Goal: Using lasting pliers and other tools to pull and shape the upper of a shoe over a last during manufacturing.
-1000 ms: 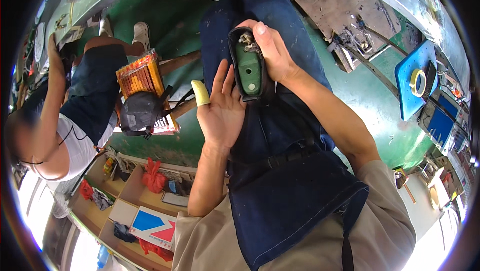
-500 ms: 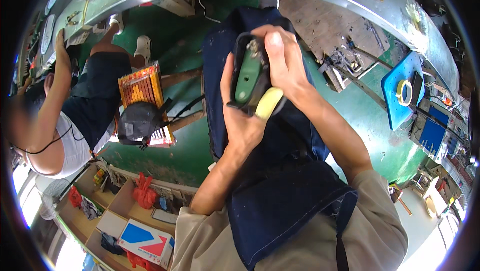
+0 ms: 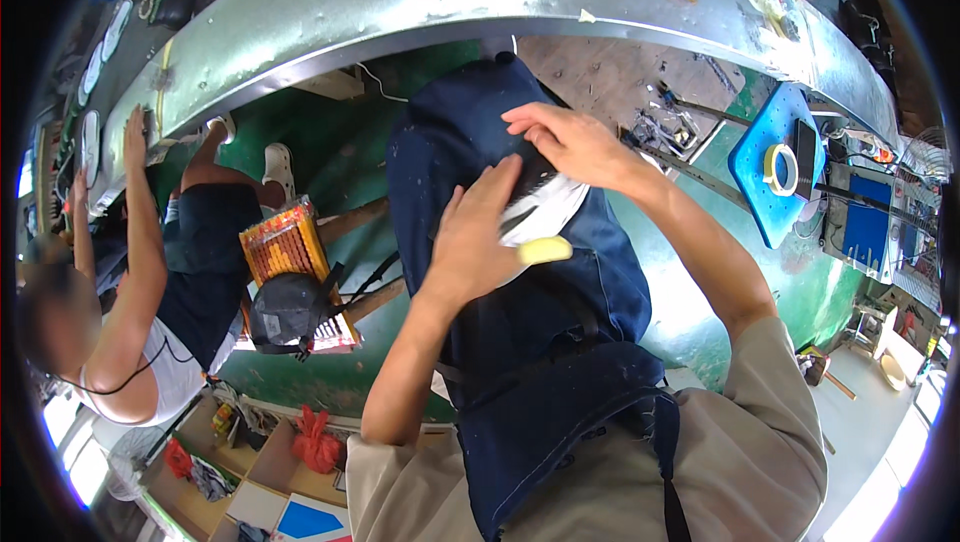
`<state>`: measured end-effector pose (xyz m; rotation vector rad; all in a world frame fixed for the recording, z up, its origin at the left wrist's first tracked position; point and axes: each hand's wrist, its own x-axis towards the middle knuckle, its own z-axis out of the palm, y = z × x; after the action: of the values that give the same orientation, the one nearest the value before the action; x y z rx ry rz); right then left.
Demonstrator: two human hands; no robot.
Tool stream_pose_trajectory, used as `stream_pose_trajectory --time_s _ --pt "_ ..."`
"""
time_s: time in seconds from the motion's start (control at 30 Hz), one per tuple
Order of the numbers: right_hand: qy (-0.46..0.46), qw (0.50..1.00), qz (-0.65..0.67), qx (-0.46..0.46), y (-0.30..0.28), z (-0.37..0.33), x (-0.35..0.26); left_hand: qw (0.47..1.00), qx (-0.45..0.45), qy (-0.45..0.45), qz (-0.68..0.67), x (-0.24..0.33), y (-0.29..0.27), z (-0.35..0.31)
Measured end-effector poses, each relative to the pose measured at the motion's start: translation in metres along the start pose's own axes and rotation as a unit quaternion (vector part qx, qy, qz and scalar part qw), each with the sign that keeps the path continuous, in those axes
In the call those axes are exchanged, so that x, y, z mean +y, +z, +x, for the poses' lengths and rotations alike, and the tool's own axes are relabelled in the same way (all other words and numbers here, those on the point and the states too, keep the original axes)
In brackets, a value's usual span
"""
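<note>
While a white-and-black piece [image 3: 548, 210] lies between left hand [image 3: 476, 239], fingers extended, and half-curled right hand [image 3: 582, 149], completion (partly hidden) and grip cannot be determined.

No readable lettering
The white box [image 3: 308, 519] at near left shows blue and red shapes, no legible words.

I see a grey metal bench [image 3: 330, 27] arching across the top of my distant view, bent by the lens; a glossy green floor [image 3: 690, 267] spreads beneath it; to the left stands an orange beaded seat [image 3: 275, 240], and lower left a wooden shelf unit [image 3: 268, 468] with compartments; white light [image 3: 885, 492] glares toward both lower corners.
</note>
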<state>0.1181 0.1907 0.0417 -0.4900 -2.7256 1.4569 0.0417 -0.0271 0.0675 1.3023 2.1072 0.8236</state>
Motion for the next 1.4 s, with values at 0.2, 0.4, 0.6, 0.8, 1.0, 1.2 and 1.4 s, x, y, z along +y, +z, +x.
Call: stream_pose_trajectory --time_s 0.2,0.4,0.6,0.8,1.0,1.2,1.4 --pt "-0.165 0.943 -0.066 0.282 -0.058 0.017 -0.021 0.993 -0.053 -0.085 -0.059 -0.018 -0.020 0.038" --pt "-0.096 0.840 -0.342 0.411 -0.141 0.080 0.015 0.972 0.081 -0.191 -0.112 -0.007 -0.012 0.036" --pt "-0.060 0.793 -0.461 0.394 -0.167 0.100 0.045 0.973 0.186 -0.134 0.006 -0.011 -0.001 0.011" --pt "-0.097 0.843 -0.395 0.352 -0.185 0.127 0.063 0.973 0.218 -0.029 0.070 -0.029 -0.009 0.020" --pt "0.107 0.981 -0.029 0.158 -0.135 0.058 -0.006 0.916 0.298 -0.210 -0.166 -0.028 0.002 0.026" --pt "0.225 0.888 0.268 -0.299 -0.051 -0.018 -0.041 0.909 0.286 -0.242 -0.183 -0.021 0.000 0.025" --pt "0.209 0.942 0.133 -0.226 -0.019 -0.021 -0.041 0.943 0.290 -0.105 -0.122 -0.012 0.007 0.024"
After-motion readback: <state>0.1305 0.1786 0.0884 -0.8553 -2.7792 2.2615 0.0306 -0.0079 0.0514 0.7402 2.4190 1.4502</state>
